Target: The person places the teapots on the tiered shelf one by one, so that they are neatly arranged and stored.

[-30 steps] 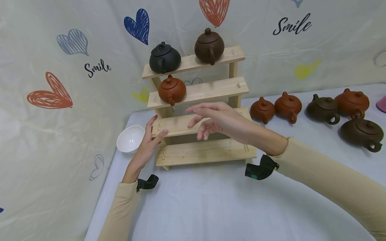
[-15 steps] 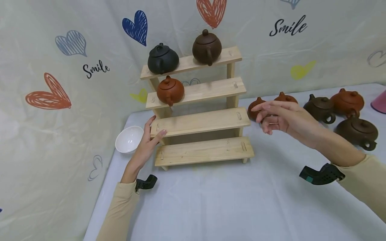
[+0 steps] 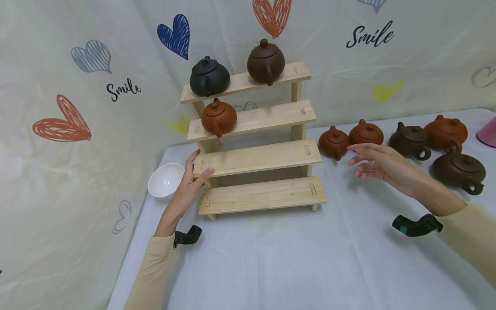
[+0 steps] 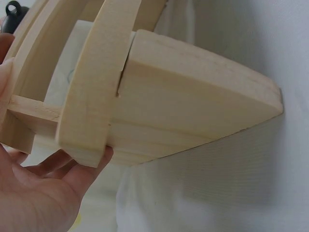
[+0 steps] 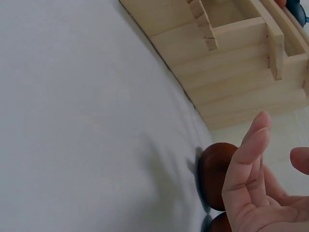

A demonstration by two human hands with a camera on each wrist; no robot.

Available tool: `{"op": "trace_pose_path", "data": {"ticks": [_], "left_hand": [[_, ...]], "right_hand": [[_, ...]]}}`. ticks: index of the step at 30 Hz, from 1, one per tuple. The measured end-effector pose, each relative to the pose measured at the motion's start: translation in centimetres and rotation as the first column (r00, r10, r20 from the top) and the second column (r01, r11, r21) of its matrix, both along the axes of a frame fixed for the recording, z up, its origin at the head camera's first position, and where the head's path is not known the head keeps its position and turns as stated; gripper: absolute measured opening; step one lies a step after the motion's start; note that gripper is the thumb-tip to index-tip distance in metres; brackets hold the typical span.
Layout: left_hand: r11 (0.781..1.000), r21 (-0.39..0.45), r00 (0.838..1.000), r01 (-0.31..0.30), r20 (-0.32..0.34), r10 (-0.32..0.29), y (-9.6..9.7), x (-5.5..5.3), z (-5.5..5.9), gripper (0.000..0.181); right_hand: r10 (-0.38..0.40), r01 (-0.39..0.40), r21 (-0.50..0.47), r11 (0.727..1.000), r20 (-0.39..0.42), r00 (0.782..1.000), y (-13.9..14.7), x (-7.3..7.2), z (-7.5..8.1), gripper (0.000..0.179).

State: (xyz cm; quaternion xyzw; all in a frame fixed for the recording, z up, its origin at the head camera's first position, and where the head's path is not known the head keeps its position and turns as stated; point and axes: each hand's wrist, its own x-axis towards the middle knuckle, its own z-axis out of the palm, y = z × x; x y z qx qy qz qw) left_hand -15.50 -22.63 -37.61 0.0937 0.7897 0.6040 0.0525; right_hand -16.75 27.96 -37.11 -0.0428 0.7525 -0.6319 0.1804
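My left hand grips the left end of a plank on the four-tier wooden display shelf, thumb along its front edge. In the left wrist view, the fingers wrap under the plank's end. To the right, my right hand hovers over the table with loosely bent fingers and nothing in them. Closest to its fingertips are a small reddish-brown teapot and another reddish-brown teapot. Up on the shelf stand a black teapot, a dark brown teapot and an orange-brown teapot.
Farther right on the white cloth sit a dark brown teapot, an orange-brown teapot and a wider dark brown teapot. A pink object shows at the right edge. Left of the shelf is a white bowl.
My right hand has swung from in front of the shelf to the right, near the teapots on the table, and dropped slightly. My left hand has kept its hold on the shelf.
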Motion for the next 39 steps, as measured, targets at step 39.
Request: {"op": "trace_pose_path", "data": {"ticks": [39], "left_hand": [[1.0, -0.008, 1.0, -0.004, -0.006, 0.004, 0.0, 0.0, 0.1, 0.08]], "right_hand": [[-0.063, 0.085, -0.126, 0.988, 0.169, 0.984, -4.0, -2.5, -2.7, 0.036]]}}
